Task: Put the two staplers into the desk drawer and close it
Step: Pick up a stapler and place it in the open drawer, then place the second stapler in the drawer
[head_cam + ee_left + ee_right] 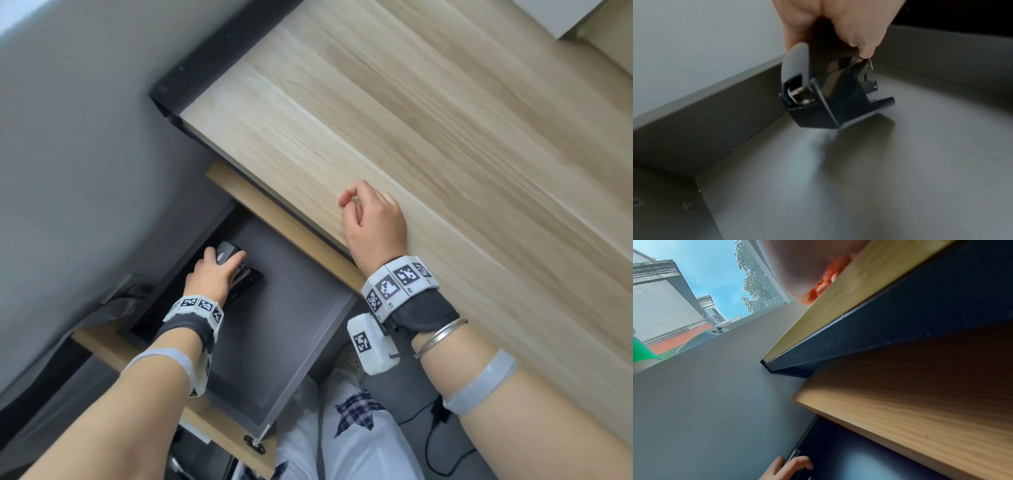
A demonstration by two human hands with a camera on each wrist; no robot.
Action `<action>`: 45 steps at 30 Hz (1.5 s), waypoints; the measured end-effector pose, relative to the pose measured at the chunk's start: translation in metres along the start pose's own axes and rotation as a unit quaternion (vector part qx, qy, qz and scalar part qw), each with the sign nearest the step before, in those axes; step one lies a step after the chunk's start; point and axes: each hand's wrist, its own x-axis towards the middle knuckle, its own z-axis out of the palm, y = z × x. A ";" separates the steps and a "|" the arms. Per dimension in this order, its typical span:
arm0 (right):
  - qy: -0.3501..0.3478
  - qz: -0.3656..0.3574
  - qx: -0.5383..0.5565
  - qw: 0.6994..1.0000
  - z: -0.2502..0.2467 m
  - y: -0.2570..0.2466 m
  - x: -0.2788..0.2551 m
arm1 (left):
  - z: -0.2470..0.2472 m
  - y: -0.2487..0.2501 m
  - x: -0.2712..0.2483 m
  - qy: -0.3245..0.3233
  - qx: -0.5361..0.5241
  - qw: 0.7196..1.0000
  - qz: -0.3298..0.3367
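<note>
Black stapler (pixel 830 91) in left hand (pixel 209 274), inside drawer (pixel 291 308).

Light wood-grain desk top (pixel 428 144), black-edged along its far side against a plain grey wall (pixel 78 137). Above the wall, a white-framed window (pixel 764 277): daylight, blue sky, a tree, grey-brick buildings beyond. Below the desk, grey floor (pixel 407 397) with a black cable (pixel 435 442) trailing across it.

One stapler (pixel 239 270) sits left of centre, inside one open drawer (pixel 308 325). Two hands: left (pixel 210 274), right (pixel 373 222). One wooden surface (pixel 445 137), upper right.
</note>
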 end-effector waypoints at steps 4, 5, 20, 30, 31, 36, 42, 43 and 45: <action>0.005 -0.008 0.004 1.000 0.000 0.001 0.000 | 0.011 -0.002 -0.003 0.021 -0.004 1.000 -0.002; 0.005 -0.008 0.005 1.000 0.001 0.001 -0.001 | 0.013 -0.002 -0.004 0.021 0.002 1.000 0.004; -0.005 -0.020 -0.003 1.000 -0.002 0.002 -0.002 | 0.006 0.009 -0.004 -0.046 -0.007 0.999 0.014; -0.072 0.007 0.006 0.997 -0.019 0.001 -0.007 | -0.061 0.042 -0.024 -0.106 0.024 0.994 -0.012; -0.088 0.015 0.005 0.996 -0.024 0.001 -0.009 | -0.073 0.048 -0.028 -0.112 0.031 0.993 0.000; -0.148 0.091 -0.006 0.985 -0.063 0.007 -0.019 | -0.133 0.085 -0.058 -0.178 0.085 0.974 0.107; -0.135 0.162 -0.043 0.976 -0.121 0.037 -0.026 | -0.192 0.144 -0.093 -0.197 0.076 0.960 0.184; -0.128 0.173 -0.048 0.975 -0.131 0.044 -0.027 | -0.198 0.156 -0.095 -0.192 0.061 0.961 0.191; -0.115 0.192 -0.060 0.973 -0.152 0.060 -0.027 | -0.209 0.182 -0.098 -0.172 0.047 0.961 0.212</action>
